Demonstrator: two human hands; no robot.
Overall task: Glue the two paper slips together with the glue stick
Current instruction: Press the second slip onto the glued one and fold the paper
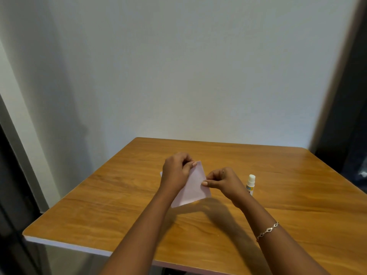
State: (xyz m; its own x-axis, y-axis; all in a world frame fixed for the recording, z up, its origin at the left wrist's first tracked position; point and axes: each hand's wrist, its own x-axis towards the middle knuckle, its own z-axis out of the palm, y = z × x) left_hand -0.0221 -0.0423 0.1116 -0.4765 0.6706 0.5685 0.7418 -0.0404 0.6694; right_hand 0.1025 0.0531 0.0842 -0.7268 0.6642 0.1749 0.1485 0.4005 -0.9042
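Note:
A pale pink paper slip is held tilted just above the wooden table, near its middle. My left hand pinches the slip's far corner. My right hand pinches its right edge between thumb and fingers. A small white corner of paper peeks out to the left of my left hand; I cannot tell whether it is a second slip. The white glue stick stands upright with its cap on, just right of my right hand and apart from it.
The table stands against a white wall. Its left edge and far edge are close to the hands. A dark doorway shows at the right, and a bracelet sits on my right wrist.

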